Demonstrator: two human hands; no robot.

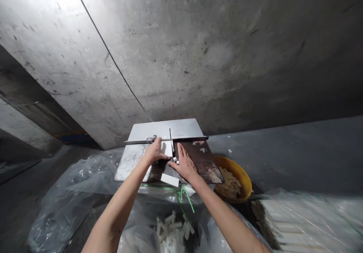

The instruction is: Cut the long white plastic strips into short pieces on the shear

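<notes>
A small cutting table [202,158] stands before me with a thin upright blade [170,135] near its middle. My left hand [154,151] grips a flat white block [166,148] from its left side, thumb along the near edge. The block lies right beside the blade line. On the dark right half of the table rests my right hand [185,163], fingers stretched out. Its thumb points left, close to a small white offcut [175,159]. A white strip [170,180] lies at the table's near edge. A dark bar [136,142] crosses the table behind both hands.
Right of the table stands a yellow tub [247,177] with pale pieces in it. Below the near edge, white offcuts [171,232] lie among clear plastic. Plastic sheeting [73,192] covers floor at left. Green ties [183,194] hang in front; a concrete wall [184,56] rises behind.
</notes>
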